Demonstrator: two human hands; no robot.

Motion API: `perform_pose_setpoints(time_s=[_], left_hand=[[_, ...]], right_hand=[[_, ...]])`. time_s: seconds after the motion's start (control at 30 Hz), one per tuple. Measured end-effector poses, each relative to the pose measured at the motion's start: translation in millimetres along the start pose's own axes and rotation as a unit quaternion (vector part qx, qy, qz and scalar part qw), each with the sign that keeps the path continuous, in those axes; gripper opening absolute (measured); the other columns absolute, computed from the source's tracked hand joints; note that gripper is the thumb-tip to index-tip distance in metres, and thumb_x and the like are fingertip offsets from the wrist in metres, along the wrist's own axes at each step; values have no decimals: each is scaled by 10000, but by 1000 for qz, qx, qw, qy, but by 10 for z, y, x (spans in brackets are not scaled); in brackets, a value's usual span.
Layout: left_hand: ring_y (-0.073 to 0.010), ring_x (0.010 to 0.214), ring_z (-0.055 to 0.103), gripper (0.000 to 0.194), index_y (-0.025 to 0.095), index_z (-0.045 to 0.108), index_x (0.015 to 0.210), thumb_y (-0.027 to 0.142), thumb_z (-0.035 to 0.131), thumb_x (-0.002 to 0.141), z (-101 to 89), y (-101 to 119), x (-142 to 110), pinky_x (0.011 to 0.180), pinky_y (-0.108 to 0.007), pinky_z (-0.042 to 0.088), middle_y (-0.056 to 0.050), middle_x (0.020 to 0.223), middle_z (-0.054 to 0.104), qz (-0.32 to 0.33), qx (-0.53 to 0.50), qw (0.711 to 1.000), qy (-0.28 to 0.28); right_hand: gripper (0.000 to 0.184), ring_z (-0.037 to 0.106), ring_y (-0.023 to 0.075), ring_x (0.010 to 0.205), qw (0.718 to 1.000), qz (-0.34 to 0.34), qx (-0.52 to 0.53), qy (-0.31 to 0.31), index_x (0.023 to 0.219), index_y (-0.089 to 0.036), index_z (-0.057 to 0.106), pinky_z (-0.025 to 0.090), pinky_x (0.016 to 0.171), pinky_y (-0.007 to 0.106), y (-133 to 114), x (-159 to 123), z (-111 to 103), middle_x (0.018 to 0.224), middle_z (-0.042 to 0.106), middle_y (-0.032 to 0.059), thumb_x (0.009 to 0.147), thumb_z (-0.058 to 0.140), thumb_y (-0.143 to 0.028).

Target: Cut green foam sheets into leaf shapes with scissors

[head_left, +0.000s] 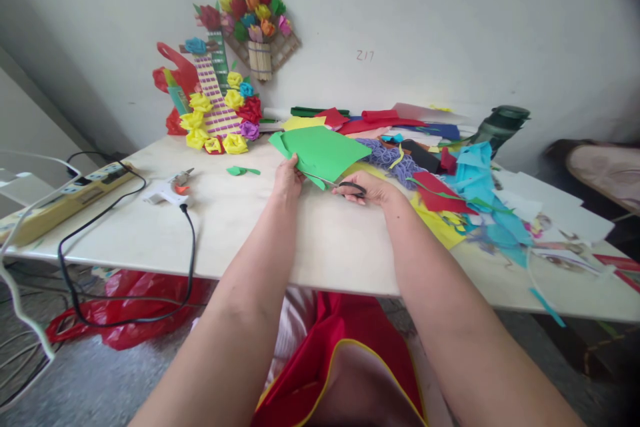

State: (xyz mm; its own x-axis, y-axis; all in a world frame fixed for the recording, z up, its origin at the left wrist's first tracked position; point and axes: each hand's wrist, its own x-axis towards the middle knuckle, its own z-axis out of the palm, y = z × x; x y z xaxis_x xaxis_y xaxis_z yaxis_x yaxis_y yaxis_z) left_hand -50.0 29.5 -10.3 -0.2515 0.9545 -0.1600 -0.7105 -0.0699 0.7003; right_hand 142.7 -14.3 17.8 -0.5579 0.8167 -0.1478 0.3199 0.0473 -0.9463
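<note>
My left hand [289,177] grips the near left edge of a green sheet [320,148], which looks like craft paper and is held up over the table. In my right hand [363,188] is a pair of scissors [351,188] with dark handles. Their blades point left along the sheet's near edge, where a narrow green strip hangs beside them. Whether the blades are closed I cannot tell. Small green cut pieces [243,171] lie on the table to the left of my left hand.
A white glue gun [170,191] with a black cord and a yellow power strip [75,203] are at left. Paper-flower decorations [217,100] stand behind. Coloured scraps [473,190], purple yarn [393,160] and a dark bottle [503,128] crowd the right. The table's front edge [345,287] is near me.
</note>
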Motion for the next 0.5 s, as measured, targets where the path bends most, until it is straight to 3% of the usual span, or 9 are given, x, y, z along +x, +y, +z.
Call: perform_pose_setpoints(time_s=[0.23, 0.5], left_hand=[[-109, 513, 576, 93, 121, 615, 853, 182, 553, 819, 15, -7, -23, 634, -250, 501, -13, 605, 618, 8, 16, 1000, -9], [-101, 497, 548, 77, 128, 606, 828, 168, 542, 816, 53, 11, -77, 598, -234, 490, -1, 589, 600, -3, 24, 1000, 4]], right_hand=[[228, 335, 27, 282, 999, 18, 26, -4, 798, -55, 646, 213, 282, 172, 98, 63, -14, 423, 520, -34, 718, 677, -266], [223, 351, 25, 277, 999, 40, 23, 7, 754, -70, 644, 229, 279, 165, 37, 56, 43, 415, 518, -35, 723, 693, -285]])
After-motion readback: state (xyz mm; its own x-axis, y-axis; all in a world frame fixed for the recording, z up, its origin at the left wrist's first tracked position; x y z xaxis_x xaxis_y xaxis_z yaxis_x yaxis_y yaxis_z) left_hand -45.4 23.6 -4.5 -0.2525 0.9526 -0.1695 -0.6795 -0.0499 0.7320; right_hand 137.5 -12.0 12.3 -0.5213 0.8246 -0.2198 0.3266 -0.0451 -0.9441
